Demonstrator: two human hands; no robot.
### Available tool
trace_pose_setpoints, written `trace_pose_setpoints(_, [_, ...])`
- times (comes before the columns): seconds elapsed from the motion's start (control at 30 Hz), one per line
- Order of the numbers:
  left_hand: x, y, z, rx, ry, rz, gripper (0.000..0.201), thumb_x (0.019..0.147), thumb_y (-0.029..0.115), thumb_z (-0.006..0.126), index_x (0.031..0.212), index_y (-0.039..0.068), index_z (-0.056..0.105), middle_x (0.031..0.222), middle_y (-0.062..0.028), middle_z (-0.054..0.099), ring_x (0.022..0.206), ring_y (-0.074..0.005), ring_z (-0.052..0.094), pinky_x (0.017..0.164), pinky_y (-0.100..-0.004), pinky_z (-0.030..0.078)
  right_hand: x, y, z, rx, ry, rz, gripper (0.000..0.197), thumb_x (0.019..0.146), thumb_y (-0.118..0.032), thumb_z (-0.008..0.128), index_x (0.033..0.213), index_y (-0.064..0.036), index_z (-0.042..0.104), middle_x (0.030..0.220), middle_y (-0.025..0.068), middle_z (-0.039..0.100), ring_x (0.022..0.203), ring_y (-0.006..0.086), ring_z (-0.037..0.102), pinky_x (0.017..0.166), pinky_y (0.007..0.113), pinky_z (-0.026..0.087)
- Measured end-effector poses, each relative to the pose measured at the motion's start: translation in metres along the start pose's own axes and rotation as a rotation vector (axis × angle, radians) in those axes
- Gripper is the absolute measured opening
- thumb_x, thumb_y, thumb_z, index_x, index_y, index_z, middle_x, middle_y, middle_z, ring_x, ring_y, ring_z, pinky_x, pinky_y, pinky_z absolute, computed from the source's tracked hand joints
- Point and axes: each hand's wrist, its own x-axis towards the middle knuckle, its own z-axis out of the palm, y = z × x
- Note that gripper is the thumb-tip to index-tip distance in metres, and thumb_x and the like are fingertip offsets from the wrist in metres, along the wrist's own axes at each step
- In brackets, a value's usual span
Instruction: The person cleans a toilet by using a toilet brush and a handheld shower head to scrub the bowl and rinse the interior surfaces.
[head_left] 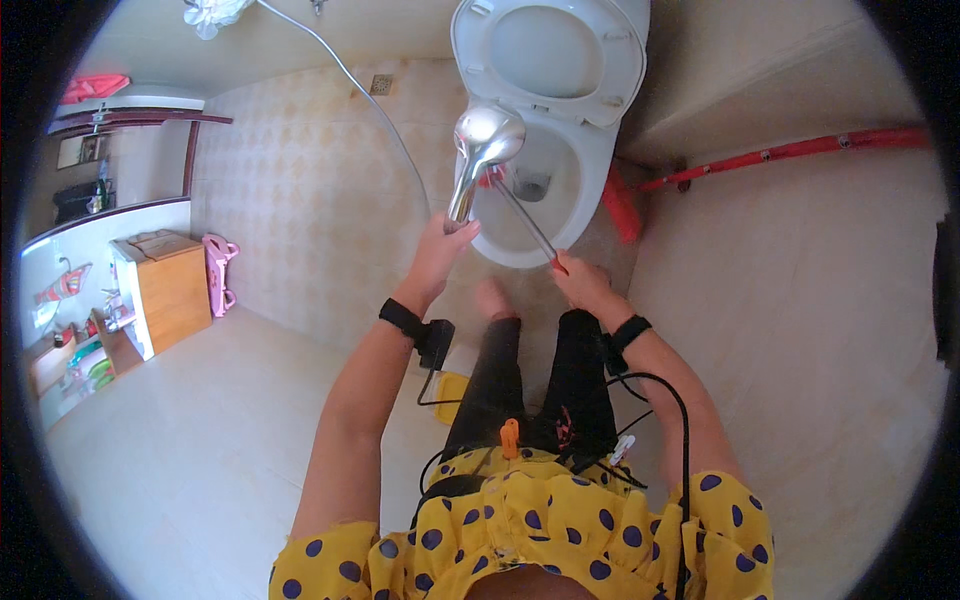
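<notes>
My left hand (438, 248) is closed around the handle of a chrome shower head (488, 135), which is raised over the left side of the toilet bowl (590, 195). From its handle a thin hose (385, 118) curves up to the far left. In my right hand (583, 282) is a brush with a slim metal handle (528, 222) and a red grip. The brush slants up and left over the bowl; its far end, with a bit of red, is partly hidden behind the shower head. The toilet's seat and lid (548, 50) are up.
A red pipe (790, 155) runs along the right wall, and a red upright piece (622, 210) stands beside the toilet. A floor drain (381, 85) lies far left of it. Further left are a wooden cabinet (178, 295) and a pink plastic item (218, 272). Something yellow (452, 392) sits beside my leg.
</notes>
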Motion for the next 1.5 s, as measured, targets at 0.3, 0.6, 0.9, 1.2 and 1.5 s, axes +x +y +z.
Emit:
trace_pose_setpoints(0.3, [0.004, -0.003, 0.000, 0.000, -0.098, 0.089, 0.031, 0.083, 0.025, 0.067, 0.099, 0.002, 0.053, 0.083, -0.0015, 0.051, 0.077, -0.0124, 0.048, 0.069, -0.0271, 0.040, -0.137, 0.037, -0.034, 0.019, -0.062, 0.113, 0.018, 0.085, -0.018, 0.056, 0.098, -0.0056, 0.055, 0.087, 0.0200, 0.063, 0.081, 0.0403, 0.060, 0.073, 0.048, 0.046])
trace_pose_setpoints(0.6, [-0.004, 0.043, 0.036, 0.895, -0.101, 0.628, 0.031, 0.075, 0.017, 0.067, 0.101, 0.007, 0.054, 0.090, -0.0117, 0.057, 0.089, -0.0284, 0.055, 0.078, -0.0392, 0.040, -0.215, 0.013, -0.023, 0.087, 0.116, 0.261, 0.031, 0.086, -0.024, 0.058, 0.112, -0.0081, 0.053, 0.094, 0.0191, 0.064, 0.086, 0.0368, 0.063, 0.075, 0.043, 0.049])
trace_pose_setpoints(0.9, [-0.005, 0.045, 0.062, 1.230, -0.153, 0.980, 0.016, 0.077, 0.014, 0.056, 0.093, 0.014, 0.058, 0.088, -0.0067, 0.056, 0.093, -0.0254, 0.054, 0.080, -0.0396, 0.036, -0.231, 0.013, -0.005, 0.164, 0.106, 0.206, 0.032, 0.088, -0.023, 0.057, 0.118, -0.0115, 0.053, 0.090, 0.0222, 0.061, 0.082, 0.0366, 0.061, 0.073, 0.040, 0.048])
trace_pose_setpoints(1.2, [-0.002, 0.021, 0.018, 1.190, -0.136, 0.849, 0.023, 0.073, 0.004, 0.055, 0.093, 0.015, 0.061, 0.091, -0.0042, 0.057, 0.098, -0.0246, 0.053, 0.086, -0.0410, 0.033, -0.219, 0.002, -0.014, 0.166, 0.085, 0.157, 0.036, 0.086, -0.022, 0.059, 0.119, -0.0074, 0.052, 0.093, 0.0210, 0.062, 0.085, 0.0370, 0.060, 0.075, 0.039, 0.048])
trace_pose_setpoints(1.5, [-0.022, 0.029, -0.026, 1.146, -0.110, 0.652, 0.023, 0.074, 0.006, 0.063, 0.095, 0.014, 0.059, 0.093, -0.0061, 0.056, 0.099, -0.0261, 0.051, 0.086, -0.0414, 0.032, -0.207, -0.007, -0.022, 0.059, 0.045, 0.214, 0.042, 0.087, -0.022, 0.058, 0.126, -0.0104, 0.050, 0.097, 0.0233, 0.062, 0.089, 0.0382, 0.062, 0.076, 0.040, 0.048])
